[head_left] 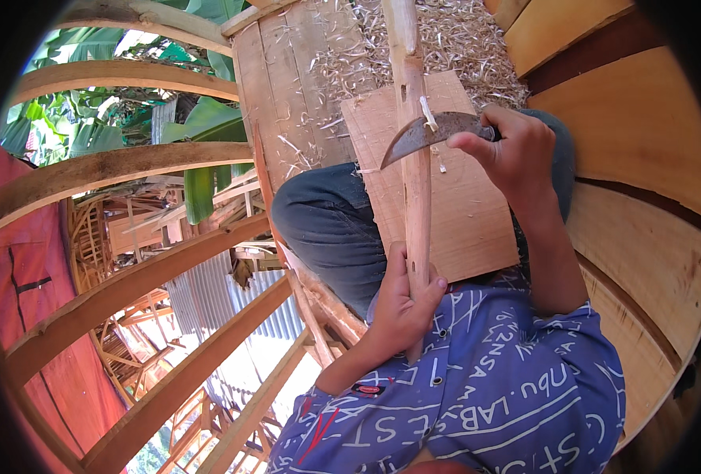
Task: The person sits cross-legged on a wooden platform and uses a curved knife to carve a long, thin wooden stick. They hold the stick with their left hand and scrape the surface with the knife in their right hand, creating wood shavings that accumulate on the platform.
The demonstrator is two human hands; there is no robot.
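R hand (522,150) grips curved knife (433,133), blade across wooden pole (417,197); L hand (407,306) closed round pole nr. torso. Pole runs lengthwise over sq. board (473,213) on lap. Blue shirt (477,387) w/ white ltrs., partly legible.

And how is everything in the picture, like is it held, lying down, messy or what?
Wood shavings: loose, scattered and piled
Legs: bent
Wooden board: resting across the legs
Wooden pole: held over the wooden board
Curved knife: held, blade across the wooden pole
Left grip: closed around the wooden pole
Right grip: closed around the curved knife's handle
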